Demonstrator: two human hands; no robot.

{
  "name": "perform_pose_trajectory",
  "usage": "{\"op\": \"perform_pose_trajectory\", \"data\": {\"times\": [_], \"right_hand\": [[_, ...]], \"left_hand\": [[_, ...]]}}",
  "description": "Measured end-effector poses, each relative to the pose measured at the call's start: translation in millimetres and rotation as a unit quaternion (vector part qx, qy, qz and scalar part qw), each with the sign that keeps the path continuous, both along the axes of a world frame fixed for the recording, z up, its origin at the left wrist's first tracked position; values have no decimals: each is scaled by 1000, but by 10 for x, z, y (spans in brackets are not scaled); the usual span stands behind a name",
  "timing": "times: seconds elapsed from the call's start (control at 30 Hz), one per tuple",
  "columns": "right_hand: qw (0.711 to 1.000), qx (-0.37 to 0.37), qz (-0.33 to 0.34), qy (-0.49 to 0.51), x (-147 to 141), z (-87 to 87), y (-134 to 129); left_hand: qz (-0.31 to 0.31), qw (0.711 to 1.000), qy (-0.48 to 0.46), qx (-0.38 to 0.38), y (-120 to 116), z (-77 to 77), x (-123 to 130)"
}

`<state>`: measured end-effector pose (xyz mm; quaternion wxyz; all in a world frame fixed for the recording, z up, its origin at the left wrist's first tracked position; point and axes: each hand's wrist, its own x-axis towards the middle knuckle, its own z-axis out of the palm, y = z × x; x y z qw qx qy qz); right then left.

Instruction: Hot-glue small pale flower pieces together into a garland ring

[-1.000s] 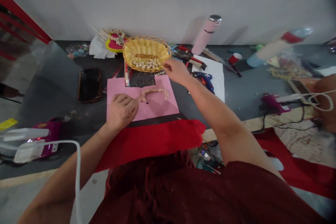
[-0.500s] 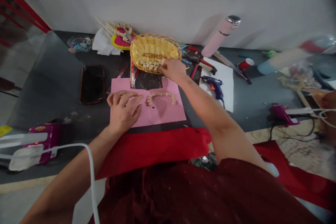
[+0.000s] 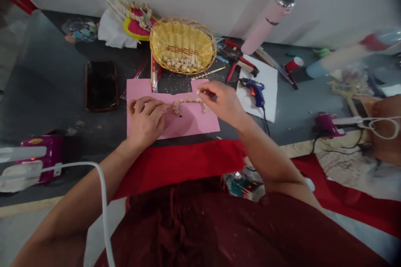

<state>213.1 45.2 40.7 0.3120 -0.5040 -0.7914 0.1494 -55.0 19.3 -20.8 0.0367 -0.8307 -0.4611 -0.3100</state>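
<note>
So your right hand [image 3: 224, 101] has a pale bit [image 3: 198, 91] pinched at the fingertips, near the strand [image 3: 189, 100] lying curved on the pink paper [image 3: 188, 128]. Your left hand [image 3: 144, 120]'s by the strand's left end, fingers loosely apart.

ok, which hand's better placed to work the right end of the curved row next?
Right, I'd say: the right hand is close to that end of the curved row, apparently pinching a small pale piece. The left hand is near the row's other end.
</note>
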Motion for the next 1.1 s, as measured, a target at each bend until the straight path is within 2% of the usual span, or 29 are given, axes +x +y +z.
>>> {"op": "perform_pose_trajectory", "data": {"times": [0.1,0.17,0.3,0.4,0.6,0.83,0.97,1.1], "right_hand": [[996,-11,-86,33,116,-126,-404],[991,-29,-123,32,197,-265,-579],[992,-47,-116,-24,245,-526,-700],[994,-31,-90,-62,210,-612,-678],[995,-1,-82,-63,227,-596,-703],[993,2,-65,-96,237,-547,-690],[996,-4,-43,-81,82,-417,-692],[997,-8,-13,-71,-226,-314,-619]], "left_hand": [[-9,1000,12,-15,-23,24,-10],[-17,1000,12,-11,-28,45,0],[-68,997,19,9,-40,108,119],[-113,993,38,24,-89,163,254],[-163,982,91,0,-239,236,339],[-153,981,119,-21,-264,246,87],[-132,985,107,-14,-135,183,-20],[-100,989,102,-48,-41,82,-32]]}}
